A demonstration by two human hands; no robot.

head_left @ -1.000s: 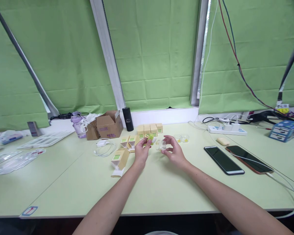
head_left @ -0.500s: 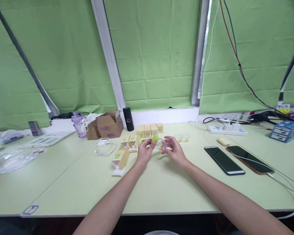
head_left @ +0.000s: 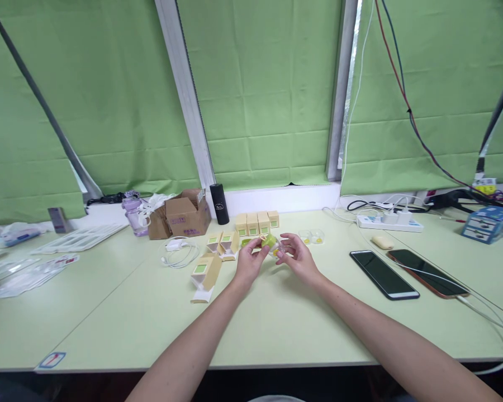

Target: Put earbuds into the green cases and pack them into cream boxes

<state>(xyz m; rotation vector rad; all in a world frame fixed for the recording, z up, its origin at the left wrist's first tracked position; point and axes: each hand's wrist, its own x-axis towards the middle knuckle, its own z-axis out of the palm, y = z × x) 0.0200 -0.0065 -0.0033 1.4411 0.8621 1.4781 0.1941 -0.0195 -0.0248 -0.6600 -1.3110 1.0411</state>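
Green curtain (head_left: 272, 100) fills your background; below it the pale table (head_left: 268, 324) carries everything. Cardboard carton (head_left: 188, 216) sits open at the back left, two phones (head_left: 384, 274) lie to your right. Your left hand (head_left: 250, 261) and right hand (head_left: 298, 259) meet mid-table, raised in front of the small boxes. Front box (head_left: 209, 268) lies to the left of your left hand, flap out toward you; two more open boxes (head_left: 229, 244) sit just behind it, white flaps showing. Row of four boxes (head_left: 252, 222) stands farther back, tops looking closed; contents can't be told. Two clear cups (head_left: 317, 236) rest beyond your right hand, each with a bit of yellow. Smallest, and the thing being worked: the green piece (head_left: 269, 241), between your hands, pinched by your left thumb and fingers. Your right fingers are curled round a clear holder (head_left: 275, 249), gripping it at its right side, a yellow spot showing low on it. Progress call: partway. Done: three boxes open, green piece and holder brought together. Whether they're joined or only overlapping in view, can't tell. Left: both parts are in your fingers, neither set down, so this pair looks unfinished.
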